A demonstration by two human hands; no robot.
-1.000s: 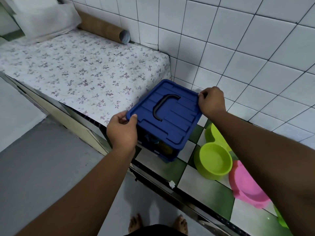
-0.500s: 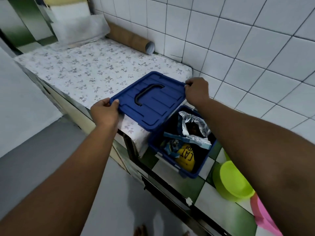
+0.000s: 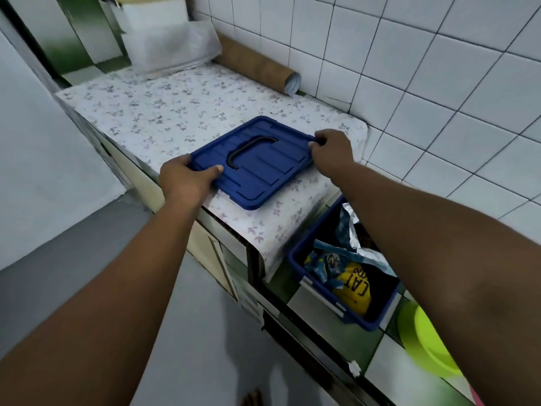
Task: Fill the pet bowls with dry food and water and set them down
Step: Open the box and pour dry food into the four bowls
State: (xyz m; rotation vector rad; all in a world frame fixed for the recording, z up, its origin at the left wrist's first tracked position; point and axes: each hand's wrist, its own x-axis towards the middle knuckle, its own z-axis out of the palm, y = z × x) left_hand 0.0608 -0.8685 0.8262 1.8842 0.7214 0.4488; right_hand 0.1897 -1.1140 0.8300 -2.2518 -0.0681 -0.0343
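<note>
While left hand [image 3: 184,180] and right hand [image 3: 330,152] fingers pinch opposite edges of the blue lid [image 3: 263,177], it lies between them on the floral surface [image 3: 175,112]; the open food bin [image 3: 293,260] sits below the right fingers

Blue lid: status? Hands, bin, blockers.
Left hand, right hand grip blue lid at floral counter. Blue bin open, food bag inside. Right forearm over bin.

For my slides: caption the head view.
The left hand and right hand hold the blue lid on the floral counter, food bin open.
</note>
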